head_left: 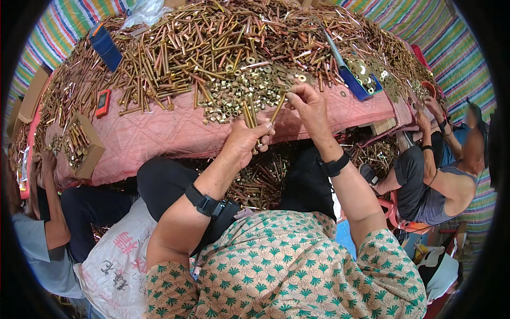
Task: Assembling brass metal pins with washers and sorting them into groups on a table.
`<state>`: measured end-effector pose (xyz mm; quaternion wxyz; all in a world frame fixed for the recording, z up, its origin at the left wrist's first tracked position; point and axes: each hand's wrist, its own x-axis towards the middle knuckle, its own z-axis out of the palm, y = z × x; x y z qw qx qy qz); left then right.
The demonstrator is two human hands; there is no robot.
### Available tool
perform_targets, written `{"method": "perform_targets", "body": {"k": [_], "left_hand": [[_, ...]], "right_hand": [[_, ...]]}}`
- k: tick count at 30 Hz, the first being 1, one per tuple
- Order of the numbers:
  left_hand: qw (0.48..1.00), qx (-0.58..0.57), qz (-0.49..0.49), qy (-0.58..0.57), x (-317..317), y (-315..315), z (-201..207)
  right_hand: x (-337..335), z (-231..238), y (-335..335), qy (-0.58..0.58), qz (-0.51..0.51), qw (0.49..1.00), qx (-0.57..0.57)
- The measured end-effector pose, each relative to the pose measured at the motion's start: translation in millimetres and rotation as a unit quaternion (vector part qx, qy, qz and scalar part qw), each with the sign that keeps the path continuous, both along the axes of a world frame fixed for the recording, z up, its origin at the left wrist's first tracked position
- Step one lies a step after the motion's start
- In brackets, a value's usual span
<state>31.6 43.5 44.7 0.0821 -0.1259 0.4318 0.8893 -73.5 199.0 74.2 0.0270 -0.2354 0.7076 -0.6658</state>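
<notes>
My left hand (pixel 247 140) is closed round several long brass-coloured bolts (pixel 247 116), which stand up out of the fist. Another bolt (pixel 279 107) slants between my two hands, its lower end near my left thumb. Thumb and fingers of my right hand (pixel 311 110) pinch at the upper end of this bolt; whether a nut sits there is too small to tell. Just beyond my hands, a heap of small brass-coloured nuts (pixel 228 101) lies on the pink quilted cloth (pixel 154 133). Flat washers (pixel 302 78) lie close to my right fingertips.
A large pile of bolts (pixel 212 45) covers the table's far side. A blue scoop-like tray (pixel 361 84) holds washers; a blue box (pixel 106 49), red device (pixel 103 103) and cardboard box (pixel 87 149) stand left. Co-workers sit on both sides. A white sack (pixel 114 260) lies beside me.
</notes>
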Motion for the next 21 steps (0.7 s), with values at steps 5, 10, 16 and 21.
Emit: {"method": "perform_targets", "body": {"k": [5,10,16,21], "left_hand": [[0.998,0.066,-0.021,0.003,4,4,0],[0.997,0.072,0.005,0.024,5,3,4],[0.994,0.070,0.076,0.024,3,-5,8],[0.986,0.083,0.142,0.001,1,-14,-2]], "right_hand": [[13,16,2,0.354,-0.054,0.915,0.186],[26,12,0,0.356,0.025,0.918,0.172],[3,15,-4,0.177,-0.025,0.971,0.162],[-47,8,-38,0.273,-0.014,0.937,0.215]]}}
